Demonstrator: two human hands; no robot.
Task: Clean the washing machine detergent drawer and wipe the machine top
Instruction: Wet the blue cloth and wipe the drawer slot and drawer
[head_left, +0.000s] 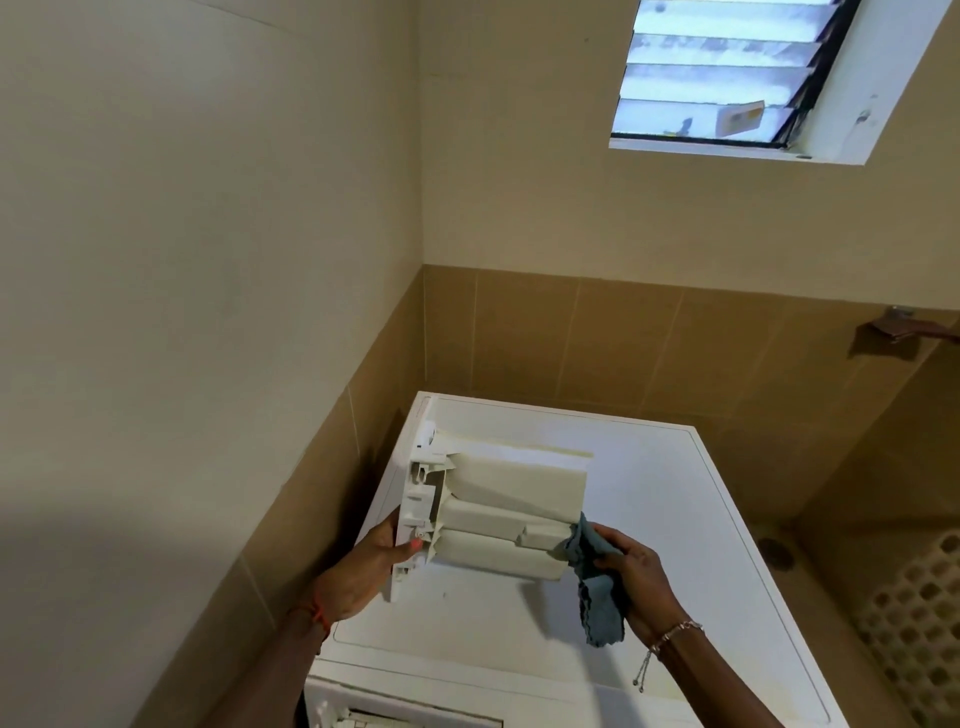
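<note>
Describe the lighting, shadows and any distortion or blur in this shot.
Head view: daylight comes through the louvre window, its slats washed out; the detergent drawer and blue cloth throw a soft shadow on the washing machine top; the left wall darkens toward the bottom; wide-angle distortion tilts walls and tile lines; the white lattice basket at the right edge looks soft.

The left hand (363, 569) grips the detergent drawer (511, 512) at its front-panel end, thumb across it. The right hand (641, 577), at the drawer's opposite end, pinches a cloth (597, 592), apparently against its corner.
</note>
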